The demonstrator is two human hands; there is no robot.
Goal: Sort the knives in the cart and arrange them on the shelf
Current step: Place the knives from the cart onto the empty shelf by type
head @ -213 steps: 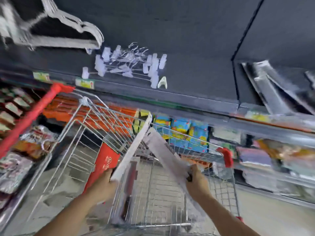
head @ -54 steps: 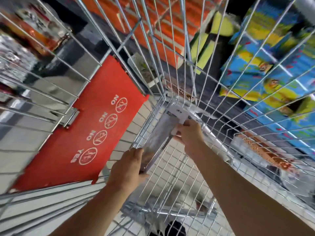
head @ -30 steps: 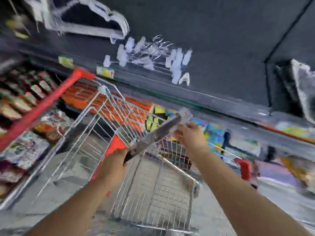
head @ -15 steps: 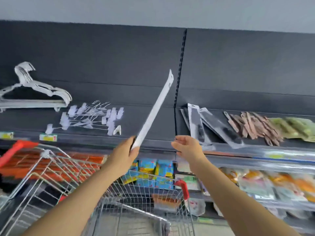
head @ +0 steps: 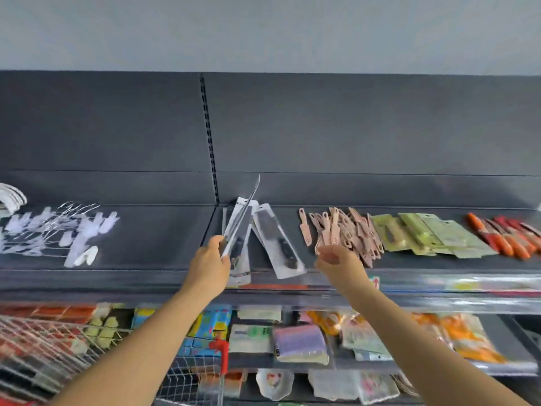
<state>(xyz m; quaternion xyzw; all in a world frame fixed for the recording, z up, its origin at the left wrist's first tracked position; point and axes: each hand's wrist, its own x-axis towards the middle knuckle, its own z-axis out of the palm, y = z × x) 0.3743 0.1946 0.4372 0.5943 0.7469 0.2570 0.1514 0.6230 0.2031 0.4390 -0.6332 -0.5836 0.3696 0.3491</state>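
Clear plastic, long and flat, is what the left hand (head: 209, 266) pinches: a see-through knife pack (head: 242, 216) gripped at its lower end between thumb and curled fingers. The pack tilts up and away, raised above the dark grey shelf (head: 161, 235). The right hand (head: 336, 260) hovers just to the right with its fingers loosely curled, and seems to hold nothing.

Directly behind the held pack, a fanned pile of similar clear packs with black-handled knives (head: 276, 244) lies on the shelf. Further right come small pink plastic knives (head: 342, 230), then green carded knife packs (head: 424, 234), then orange-handled knives (head: 503, 238). To the left lie white clip hangers (head: 58, 230). The wire shopping cart (head: 58, 344) sits at lower left.

The held pack most likely belongs on the matching clear pile. It should be lowered flat, handle end toward the front, lined up with its neighbours. The free hand could square the fan first, as one pack appears to overhang the shelf lip.

The held pack shows nearly edge-on, so its knife cannot be seen. Whether the right fingertips touch the pink knives is unclear. The cart is blurred and cut off, so any knives left inside cannot be made out.
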